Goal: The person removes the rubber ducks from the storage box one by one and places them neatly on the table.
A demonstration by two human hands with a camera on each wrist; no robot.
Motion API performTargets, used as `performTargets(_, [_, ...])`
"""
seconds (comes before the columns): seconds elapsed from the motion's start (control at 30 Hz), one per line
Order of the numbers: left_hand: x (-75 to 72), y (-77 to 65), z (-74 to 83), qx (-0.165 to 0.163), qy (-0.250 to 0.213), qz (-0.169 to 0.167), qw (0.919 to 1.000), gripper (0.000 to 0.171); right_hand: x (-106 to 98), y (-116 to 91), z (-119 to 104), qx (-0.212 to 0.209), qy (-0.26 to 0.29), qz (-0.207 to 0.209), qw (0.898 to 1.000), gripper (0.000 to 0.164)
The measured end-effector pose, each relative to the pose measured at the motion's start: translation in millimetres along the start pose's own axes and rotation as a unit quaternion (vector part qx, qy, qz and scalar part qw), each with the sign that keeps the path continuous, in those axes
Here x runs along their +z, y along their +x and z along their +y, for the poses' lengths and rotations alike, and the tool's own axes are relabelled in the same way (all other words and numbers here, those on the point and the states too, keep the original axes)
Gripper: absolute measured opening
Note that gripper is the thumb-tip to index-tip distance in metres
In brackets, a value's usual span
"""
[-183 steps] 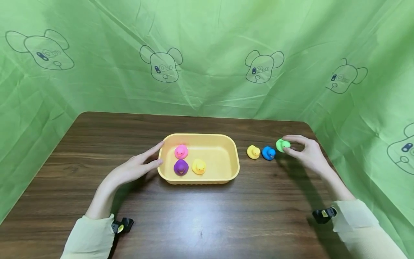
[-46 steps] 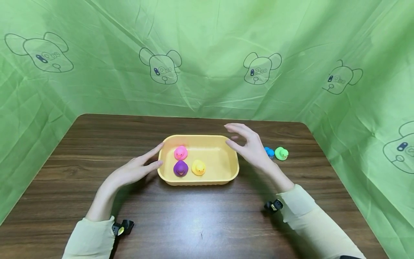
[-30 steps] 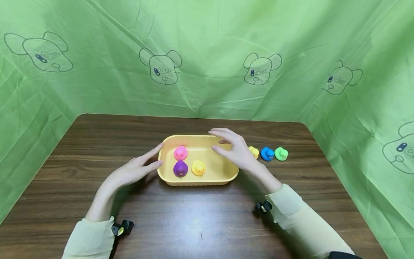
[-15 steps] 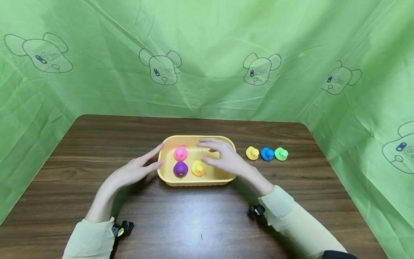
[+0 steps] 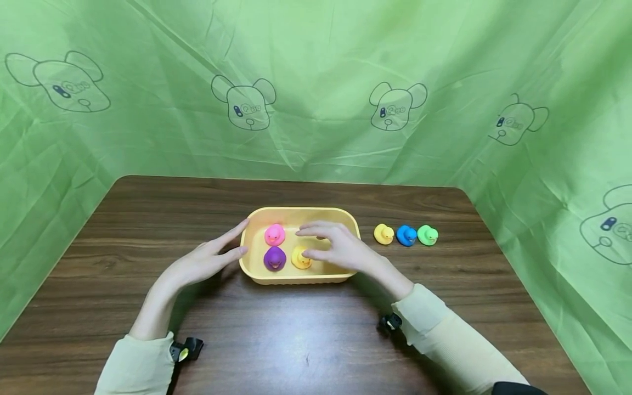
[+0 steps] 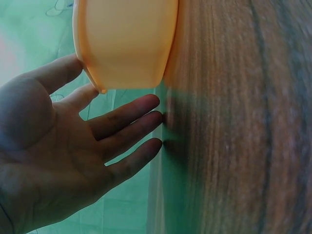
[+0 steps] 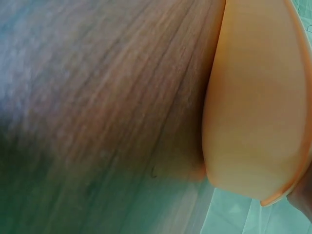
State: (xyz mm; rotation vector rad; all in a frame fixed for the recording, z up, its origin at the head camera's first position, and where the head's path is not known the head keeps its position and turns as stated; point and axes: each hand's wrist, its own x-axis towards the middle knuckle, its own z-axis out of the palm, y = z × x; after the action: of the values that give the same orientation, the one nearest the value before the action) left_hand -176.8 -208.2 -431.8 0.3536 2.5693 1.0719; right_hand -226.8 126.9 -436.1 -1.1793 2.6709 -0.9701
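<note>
A yellow tub point(image 5: 276, 281) stands on the table holding a pink rubber duck point(image 5: 274, 235), a purple rubber duck point(image 5: 274, 258) and a yellow rubber duck point(image 5: 299, 258). My left hand point(image 5: 202, 260) touches the tub's left end with thumb and forefinger; the left wrist view shows its other fingers stretched out below the rim. Over the tub's right half reaches my right hand point(image 5: 338, 247), its fingers spread apart. The right thumb overlaps the yellow duck's right side; whether it touches is unclear. In the right wrist view the tub wall hides most of that hand.
Right of the tub, a second yellow duck point(image 5: 383, 234), a blue duck point(image 5: 406, 235) and a green duck point(image 5: 427, 235) sit in a row on the wooden table point(image 5: 306, 329). Green cloth point(image 5: 316, 148) hangs behind and along both sides.
The right hand, which held the green duck at first, has let it go beside the blue one and moved left, then down into the tub by the yellow duck. The left hand stays put.
</note>
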Motion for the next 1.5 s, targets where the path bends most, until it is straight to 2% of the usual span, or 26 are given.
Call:
performTargets(0.4, [-0.8, 0.5, -1.3, 0.002, 0.010, -0.005, 0.9999, 0.068, 1.5, 1.7, 0.3, -0.004, -0.035, -0.034, 0.999, 0.047])
performTargets(0.63, [-1.2, -0.2, -0.8, -0.003, 0.009, -0.007, 0.9999, 0.070, 3.8, 3.0, 2.5, -0.031, -0.070, -0.054, 0.996, 0.047])
performTargets(0.93, [-0.8, 0.5, -1.3, -0.004, 0.010, -0.008, 0.9999, 0.070, 5.0, 4.0, 3.6, -0.050, -0.087, -0.060, 0.993, 0.044])
performTargets(1.2, [-0.1, 0.4, -1.8, -0.006, 0.014, -0.008, 0.9998, 0.070, 5.8, 5.3, 4.4, -0.050, -0.102, -0.079, 0.990, 0.040])
performTargets(1.5, [1.0, -0.7, -1.7, -0.005, 0.011, -0.006, 0.9999, 0.070, 5.0, 6.1, 2.4, -0.053, -0.091, -0.090, 0.990, 0.030])
